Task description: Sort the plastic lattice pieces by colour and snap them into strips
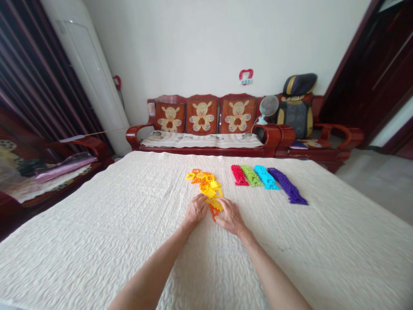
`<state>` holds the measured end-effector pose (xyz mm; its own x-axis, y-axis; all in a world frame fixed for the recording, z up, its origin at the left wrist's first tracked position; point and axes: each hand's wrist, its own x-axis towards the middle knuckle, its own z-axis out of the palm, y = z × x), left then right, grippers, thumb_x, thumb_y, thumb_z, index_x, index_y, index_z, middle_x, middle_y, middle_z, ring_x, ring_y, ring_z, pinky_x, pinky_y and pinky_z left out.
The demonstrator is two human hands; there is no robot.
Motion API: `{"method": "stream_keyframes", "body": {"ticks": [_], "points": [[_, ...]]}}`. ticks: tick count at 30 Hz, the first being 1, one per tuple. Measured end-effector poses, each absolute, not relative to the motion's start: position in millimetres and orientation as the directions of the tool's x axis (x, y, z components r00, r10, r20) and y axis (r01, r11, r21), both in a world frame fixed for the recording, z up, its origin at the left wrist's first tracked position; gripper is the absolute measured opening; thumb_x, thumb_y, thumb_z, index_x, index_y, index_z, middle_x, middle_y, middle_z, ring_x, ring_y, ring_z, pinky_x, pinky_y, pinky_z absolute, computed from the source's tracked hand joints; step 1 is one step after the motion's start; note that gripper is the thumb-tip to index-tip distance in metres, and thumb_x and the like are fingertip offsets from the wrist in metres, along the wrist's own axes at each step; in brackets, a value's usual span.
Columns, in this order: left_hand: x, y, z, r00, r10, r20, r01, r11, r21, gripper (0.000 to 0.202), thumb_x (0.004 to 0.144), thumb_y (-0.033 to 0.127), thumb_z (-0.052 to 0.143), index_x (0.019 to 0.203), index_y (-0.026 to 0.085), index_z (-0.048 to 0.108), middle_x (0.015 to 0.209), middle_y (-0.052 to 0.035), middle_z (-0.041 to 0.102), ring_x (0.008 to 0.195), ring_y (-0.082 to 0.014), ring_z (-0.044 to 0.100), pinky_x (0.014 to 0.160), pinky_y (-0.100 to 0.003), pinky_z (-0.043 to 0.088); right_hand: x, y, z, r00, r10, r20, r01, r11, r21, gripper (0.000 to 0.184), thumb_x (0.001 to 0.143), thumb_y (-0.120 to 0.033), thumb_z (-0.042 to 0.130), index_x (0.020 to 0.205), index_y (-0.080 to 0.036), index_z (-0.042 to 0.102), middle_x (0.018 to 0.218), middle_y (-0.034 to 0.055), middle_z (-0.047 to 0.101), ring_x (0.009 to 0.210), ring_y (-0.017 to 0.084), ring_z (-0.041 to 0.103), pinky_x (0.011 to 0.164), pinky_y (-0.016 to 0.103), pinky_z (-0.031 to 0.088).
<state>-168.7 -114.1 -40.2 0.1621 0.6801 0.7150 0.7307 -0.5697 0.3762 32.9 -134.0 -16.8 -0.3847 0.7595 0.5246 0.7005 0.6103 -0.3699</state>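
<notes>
Four sorted rows of plastic pieces: one red row (239, 175), one green row (252, 175), one blue row (266, 177), one purple row (287, 186). One mixed yellow-and-orange heap (206, 184), its pieces too tangled to count. Two hands touch it: left hand (195, 211), right hand (230, 217). Three bear cushions (201, 116) line one sofa (135, 133); one fan (269, 106).

White wall (200, 38), red wooden sofa (206, 129), dark curtain (29, 77)

The cream quilted cover (97, 245) has lots of room on the left side and near the front. In the middle, a pile of yellow and orange pieces (208, 186) is in the way. Just to its right, the red strip (238, 175), green strip (252, 175), blue strip (266, 177) and purple strip (287, 186) lie side by side.
</notes>
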Motion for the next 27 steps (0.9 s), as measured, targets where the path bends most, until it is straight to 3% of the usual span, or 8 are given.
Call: {"method": "stream_keyframes", "body": {"ticks": [5,14,17,21,27], "points": [[-167,-120,-31,0.227,0.713,0.663,0.715,-0.584,0.384,0.031,0.087,0.03,0.054,0.116,0.018,0.058,0.118,-0.0131,0.063,0.113,-0.0245,0.059,0.097,-0.046,0.05,31,-133,-17,-0.399,0.768,0.501,0.708,0.605,-0.365,0.044,0.082,-0.029,0.053,0.124,-0.017,0.052,0.126,0.0124,0.059,0.12,0.027,0.05,0.1,0.046,0.037],[-163,-127,-14,0.433,0.711,0.554,0.718,-0.644,0.265,0.052,0.085,0.046,0.057,0.128,0.017,0.053,0.13,-0.0161,0.053,0.123,-0.0288,0.049,0.103,-0.05,0.042,34,-127,-26,-0.296,0.765,0.572,0.622,0.609,-0.493,0.063,0.069,-0.016,0.048,0.132,-0.015,0.042,0.132,0.0153,0.053,0.124,0.027,0.049,0.102,0.048,0.04],[-161,-127,-12,0.48,0.691,0.54,0.685,-0.68,0.261,0.047,0.085,0.041,0.057,0.127,0.019,0.053,0.129,-0.0147,0.054,0.122,-0.0277,0.049,0.103,-0.05,0.043,35,-125,-30,-0.279,0.749,0.601,0.598,0.625,-0.501,0.064,0.066,-0.015,0.049,0.13,-0.017,0.044,0.13,0.0142,0.055,0.122,0.027,0.051,0.102,0.048,0.041],[-155,-124,-14,0.439,0.699,0.564,0.665,-0.676,0.319,0.033,0.083,0.021,0.054,0.116,0.019,0.058,0.12,-0.0132,0.058,0.113,-0.0248,0.054,0.097,-0.046,0.048,43,-112,-24,-0.187,0.781,0.596,0.579,0.578,-0.575,0.056,0.069,-0.014,0.047,0.125,-0.017,0.048,0.123,0.0127,0.059,0.116,0.023,0.056,0.1,0.042,0.045],[-145,-117,-23,0.401,0.678,0.615,0.645,-0.686,0.337,0.033,0.073,0.005,0.05,0.102,0.018,0.059,0.112,-0.0118,0.057,0.111,-0.0228,0.055,0.093,-0.043,0.051,53,-60,-10,-0.056,0.812,0.581,0.63,0.48,-0.61,0.044,0.074,-0.016,0.046,0.118,-0.016,0.056,0.116,0.0128,0.064,0.111,0.023,0.059,0.098,0.042,0.047]]}}
